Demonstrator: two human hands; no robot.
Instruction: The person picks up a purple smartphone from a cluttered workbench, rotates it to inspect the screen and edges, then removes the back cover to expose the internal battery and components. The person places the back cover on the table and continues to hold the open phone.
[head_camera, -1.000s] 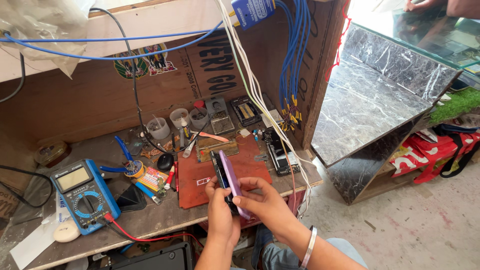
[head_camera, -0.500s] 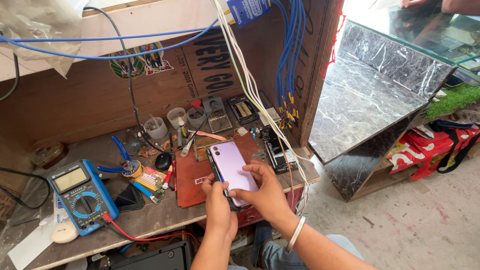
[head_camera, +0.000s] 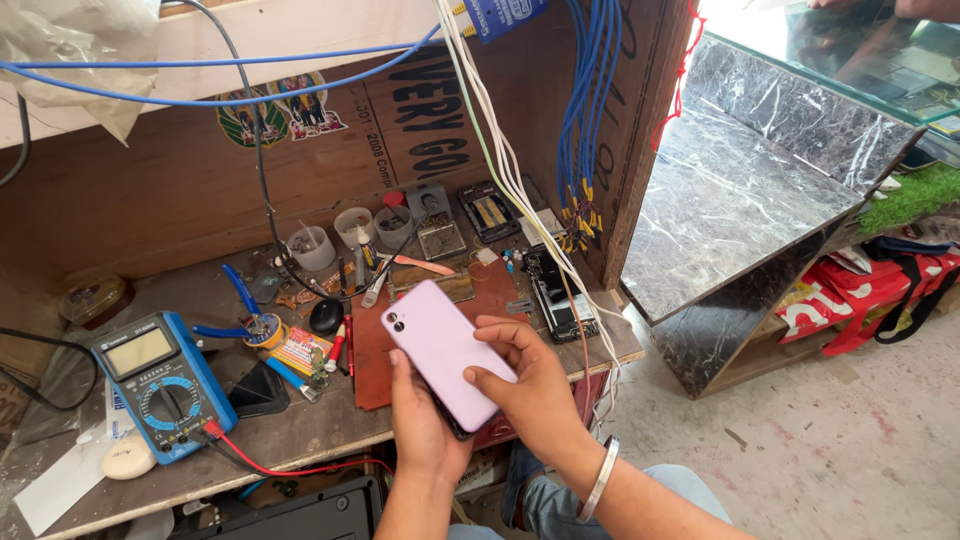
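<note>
— Where's the lilac phone (head_camera: 440, 352)?
— Back-side up above the surface (head_camera: 300, 430), over the red mat (head_camera: 375, 355). The left hand (head_camera: 425, 425) cups its lower end from beneath; the right hand (head_camera: 535, 390) clamps the edge, thumb on the back cover. Both grips are closed on it.
— Which step?
— I'd judge checking or pressing the back cover. Next likely needs even thumb pressure along the rim.
— Anything unclear?
— The screen faces down, hidden; palms cover the lower corner. Left of the grip sits a blue multimeter (head_camera: 160, 385); beyond it, small cups (head_camera: 312, 247) with contents too small to tell.
</note>
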